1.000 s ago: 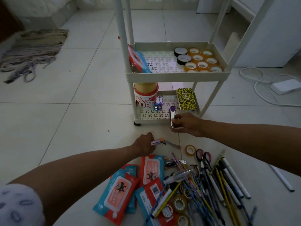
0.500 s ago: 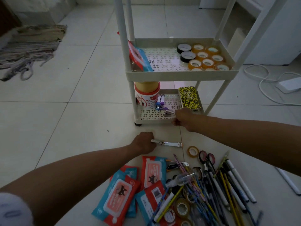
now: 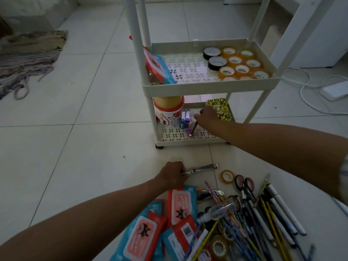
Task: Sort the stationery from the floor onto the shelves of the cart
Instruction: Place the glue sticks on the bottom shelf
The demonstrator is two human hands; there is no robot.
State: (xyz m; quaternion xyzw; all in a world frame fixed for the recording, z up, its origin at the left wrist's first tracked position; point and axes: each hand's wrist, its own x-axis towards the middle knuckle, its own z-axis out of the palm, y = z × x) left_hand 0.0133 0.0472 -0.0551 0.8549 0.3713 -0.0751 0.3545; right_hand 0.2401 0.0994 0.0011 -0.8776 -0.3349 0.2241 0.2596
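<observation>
Over pale tiles, left hand (image 3: 172,175) grips a slim metal stapler (image 3: 200,168).

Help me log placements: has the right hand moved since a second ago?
Yes. The right hand has gone from the front rim of the cart's bottom shelf deeper in, beside the yellow notebook.

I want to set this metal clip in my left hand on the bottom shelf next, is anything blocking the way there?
Mostly clear. The left hand grips the metal clip over bare floor before the bottom shelf. The right hand is over that shelf, holding a purple clip at its middle.
</observation>
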